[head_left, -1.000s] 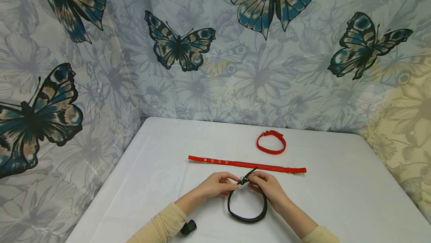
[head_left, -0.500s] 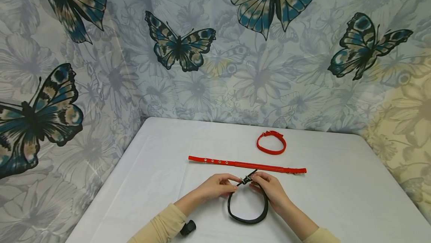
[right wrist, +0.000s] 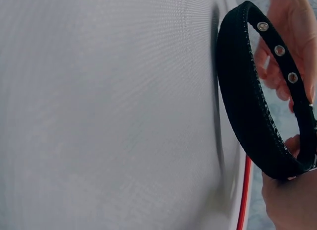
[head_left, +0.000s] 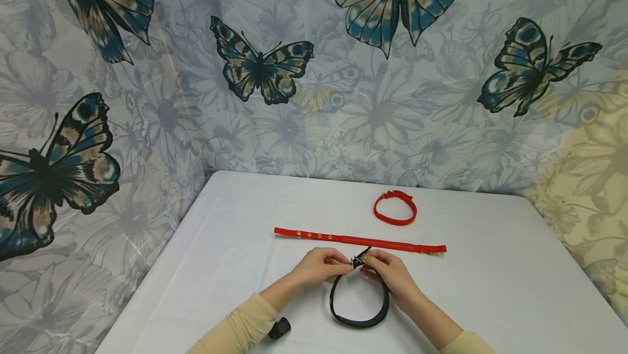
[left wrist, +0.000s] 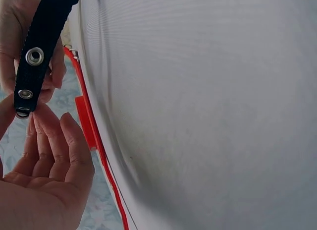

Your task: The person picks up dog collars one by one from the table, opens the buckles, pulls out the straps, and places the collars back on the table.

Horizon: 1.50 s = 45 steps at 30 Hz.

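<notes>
A black collar (head_left: 359, 323) with metal eyelets is bent into a loop, its buckle (head_left: 356, 261) at the far side and a short strap tip sticking out past it. In the head view my left hand (head_left: 319, 265) pinches the strap at the left of the buckle between thumb and fingers. From the right, my right hand (head_left: 392, 272) pinches the collar beside the buckle. The left wrist view shows two eyelets on the strap (left wrist: 42, 41) above the left fingertips (left wrist: 42, 116). In the right wrist view the wide padded band (right wrist: 242, 91) hides part of the right hand (right wrist: 287, 200).
Behind the hands a red collar (head_left: 378, 242) lies stretched out on the white table (head_left: 235, 201). Farther back, another red collar (head_left: 395, 222) lies buckled into a ring. A small black object (head_left: 279, 328) sits by the left sleeve (head_left: 240, 324). Butterfly-printed cloth hangs behind the table.
My left hand has shifted slightly right and its fingers have closed in at the buckle. The black loop has moved a little left. The red collars have stayed put.
</notes>
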Motion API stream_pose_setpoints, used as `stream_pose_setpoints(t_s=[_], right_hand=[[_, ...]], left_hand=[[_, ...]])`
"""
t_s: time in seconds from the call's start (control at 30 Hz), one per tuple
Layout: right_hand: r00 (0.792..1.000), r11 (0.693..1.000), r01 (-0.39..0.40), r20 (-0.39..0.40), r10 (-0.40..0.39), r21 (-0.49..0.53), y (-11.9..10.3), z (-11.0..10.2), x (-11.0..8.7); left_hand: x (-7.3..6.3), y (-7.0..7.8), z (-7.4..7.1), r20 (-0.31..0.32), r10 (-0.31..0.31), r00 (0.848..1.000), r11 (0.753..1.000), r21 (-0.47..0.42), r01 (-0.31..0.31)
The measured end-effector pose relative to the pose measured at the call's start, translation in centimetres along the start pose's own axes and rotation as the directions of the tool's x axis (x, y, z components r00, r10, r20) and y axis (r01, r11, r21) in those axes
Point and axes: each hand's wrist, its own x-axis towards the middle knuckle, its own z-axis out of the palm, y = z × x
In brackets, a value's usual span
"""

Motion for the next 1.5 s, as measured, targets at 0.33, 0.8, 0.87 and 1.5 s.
stream_pose_setpoints(t_s=[0.33, 0.8, 0.87, 1.5], right_hand=[[1.0, 0.999, -0.003, -0.016, 0.004, 0.039, -0.29, -0.31, 0.14], [1.0, 0.998, 0.003, -0.006, -0.003, 0.055, -0.45, -0.36, 0.03], [1.0, 0.999, 0.005, 0.0, -0.005, 0.043, -0.41, -0.22, -0.01], [1.0, 0.998, 0.002, -0.007, -0.001, 0.068, -0.31, -0.05, -0.53]], left_hand=[[0.02, 0.01, 0.01, 0.029, 0.023, 0.999, 0.999, -0.032, -0.022], [-0.07, 0.09, -0.29, 0.039, 0.057, 0.998, 0.998, -0.037, -0.056], [-0.01, 0.18, -0.28, 0.023, 0.053, 0.998, 0.998, -0.016, -0.052], [-0.34, 0.36, -0.66, 0.028, 0.087, 0.996, 0.994, 0.065, -0.088]])
